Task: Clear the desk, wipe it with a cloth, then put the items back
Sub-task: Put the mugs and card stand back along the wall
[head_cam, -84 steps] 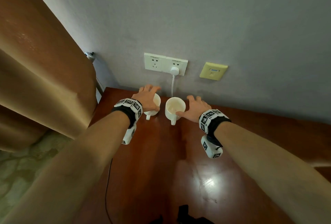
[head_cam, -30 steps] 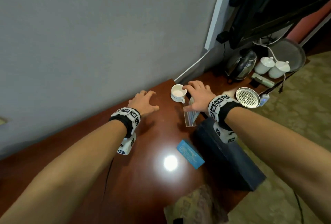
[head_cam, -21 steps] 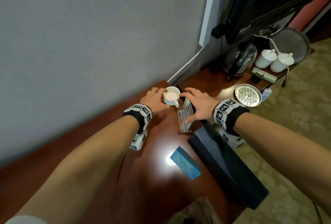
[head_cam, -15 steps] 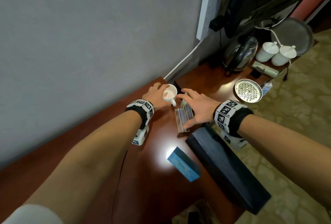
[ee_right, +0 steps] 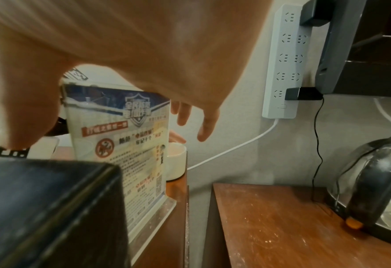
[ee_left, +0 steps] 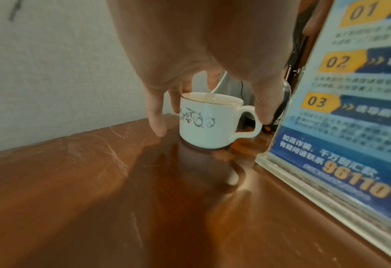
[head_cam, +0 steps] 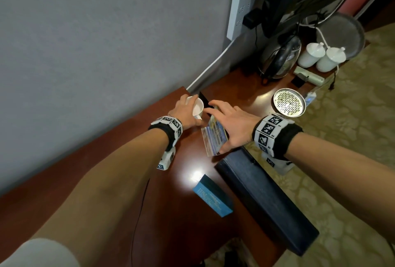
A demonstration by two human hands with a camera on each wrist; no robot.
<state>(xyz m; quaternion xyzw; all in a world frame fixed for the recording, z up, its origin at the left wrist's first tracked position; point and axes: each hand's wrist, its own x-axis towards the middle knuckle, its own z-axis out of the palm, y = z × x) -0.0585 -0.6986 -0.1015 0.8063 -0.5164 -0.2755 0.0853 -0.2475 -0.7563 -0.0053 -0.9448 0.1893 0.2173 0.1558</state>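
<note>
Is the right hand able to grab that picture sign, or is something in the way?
Probably yes. The right hand arches over the sign, thumb at its near edge, fingers past its top. The black box beside it and the cup behind leave that grip free.

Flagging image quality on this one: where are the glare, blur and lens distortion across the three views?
Head view: sharp, edges stretched by the wide lens, one white glare spot on the desk beside the blue box. Left wrist view: left hand blurred close to the lens, mug fairly crisp, sign text soft. Right wrist view: right hand and black box blurred in the foreground.
</note>
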